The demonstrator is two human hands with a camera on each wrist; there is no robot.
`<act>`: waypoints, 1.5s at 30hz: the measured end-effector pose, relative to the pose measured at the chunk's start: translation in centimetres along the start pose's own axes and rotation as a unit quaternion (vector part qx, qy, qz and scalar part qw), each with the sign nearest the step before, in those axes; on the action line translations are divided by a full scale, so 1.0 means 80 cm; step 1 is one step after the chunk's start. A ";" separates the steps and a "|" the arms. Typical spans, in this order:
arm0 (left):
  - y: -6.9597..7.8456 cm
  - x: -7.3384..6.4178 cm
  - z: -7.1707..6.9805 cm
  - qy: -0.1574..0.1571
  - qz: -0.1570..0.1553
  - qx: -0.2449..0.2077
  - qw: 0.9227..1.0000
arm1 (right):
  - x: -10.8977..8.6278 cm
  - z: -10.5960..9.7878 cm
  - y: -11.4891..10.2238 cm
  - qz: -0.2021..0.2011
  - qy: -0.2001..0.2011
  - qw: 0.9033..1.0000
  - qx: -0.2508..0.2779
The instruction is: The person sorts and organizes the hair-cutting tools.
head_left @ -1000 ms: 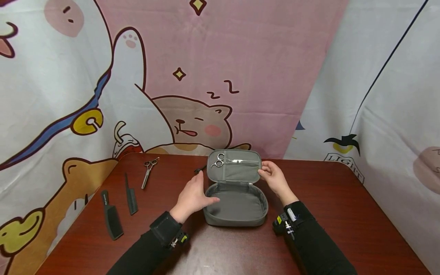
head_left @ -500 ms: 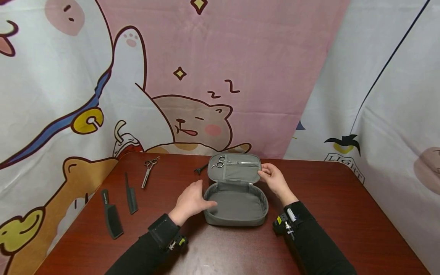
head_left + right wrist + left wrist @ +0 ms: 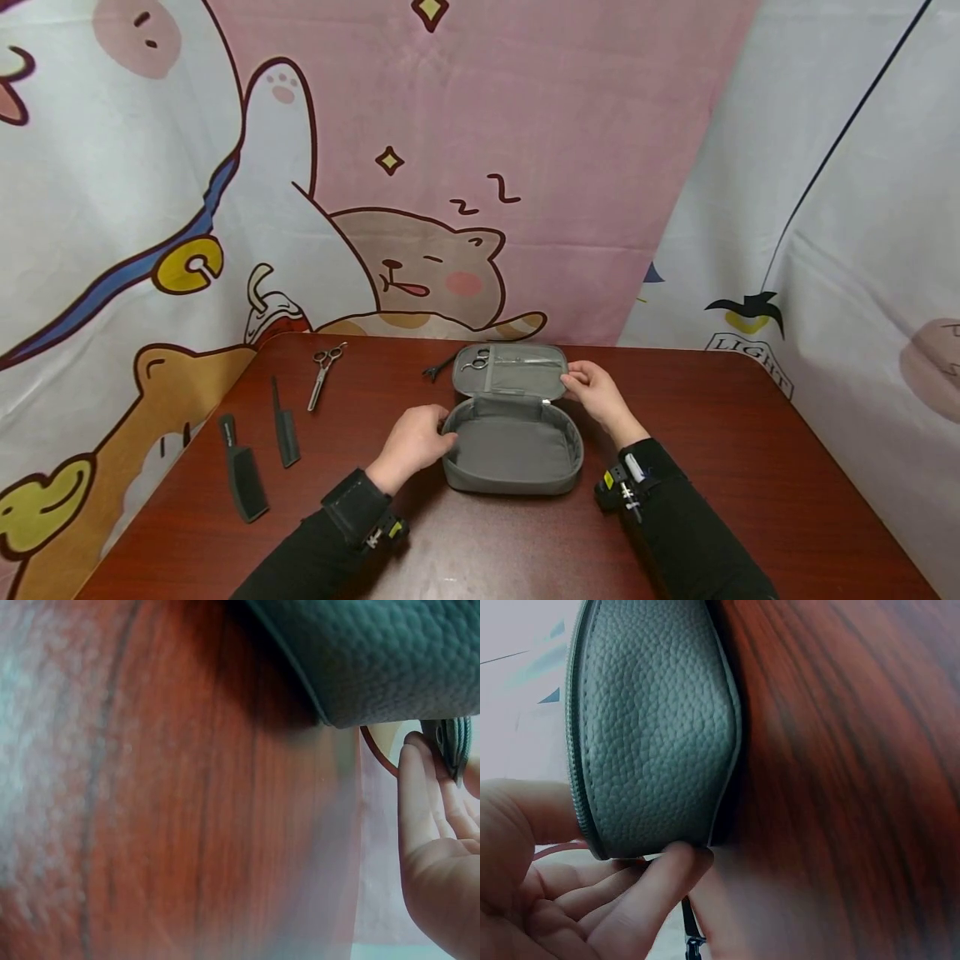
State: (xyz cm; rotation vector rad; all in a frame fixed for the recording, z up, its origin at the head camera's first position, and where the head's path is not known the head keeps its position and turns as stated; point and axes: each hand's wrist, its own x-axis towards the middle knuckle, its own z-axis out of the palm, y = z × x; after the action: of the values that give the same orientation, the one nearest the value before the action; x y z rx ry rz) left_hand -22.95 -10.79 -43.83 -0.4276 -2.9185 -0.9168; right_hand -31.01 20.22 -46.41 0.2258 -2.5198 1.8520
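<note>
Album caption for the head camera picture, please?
Left fingers and right fingers hold an open grey case; left of it lie scissors, a tail comb and a broad comb.

My left hand (image 3: 411, 443), spread open a second ago, has closed in to grip the left side of the gray case (image 3: 517, 482), while its lid (image 3: 522, 382) has tipped farther back, lower toward the counter (image 3: 738, 467), under my right hand (image 3: 597, 398).

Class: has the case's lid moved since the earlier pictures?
Yes, downward: in the head view, the lid has sunk, its top now near the back edge of the table.
</note>
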 end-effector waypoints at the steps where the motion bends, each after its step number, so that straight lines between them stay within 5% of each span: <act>1: 0.000 0.000 0.000 0.004 0.004 -0.001 1.000 | 0.000 0.000 0.000 0.001 -0.001 1.000 0.001; 9: -0.003 -0.001 0.003 0.027 0.015 -0.008 1.000 | 0.001 0.002 -0.002 0.036 -0.002 0.999 -0.012; 45: -0.006 -0.003 0.005 0.021 0.015 -0.041 0.999 | -0.005 0.003 0.001 0.092 -0.056 0.994 -0.015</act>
State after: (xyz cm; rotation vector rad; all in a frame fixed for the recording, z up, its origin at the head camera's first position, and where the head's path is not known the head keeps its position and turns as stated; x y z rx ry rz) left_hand -22.86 -10.99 -44.41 -0.4500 -2.8371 -1.0307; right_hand -30.60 20.05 -46.56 0.1043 -2.7268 1.9124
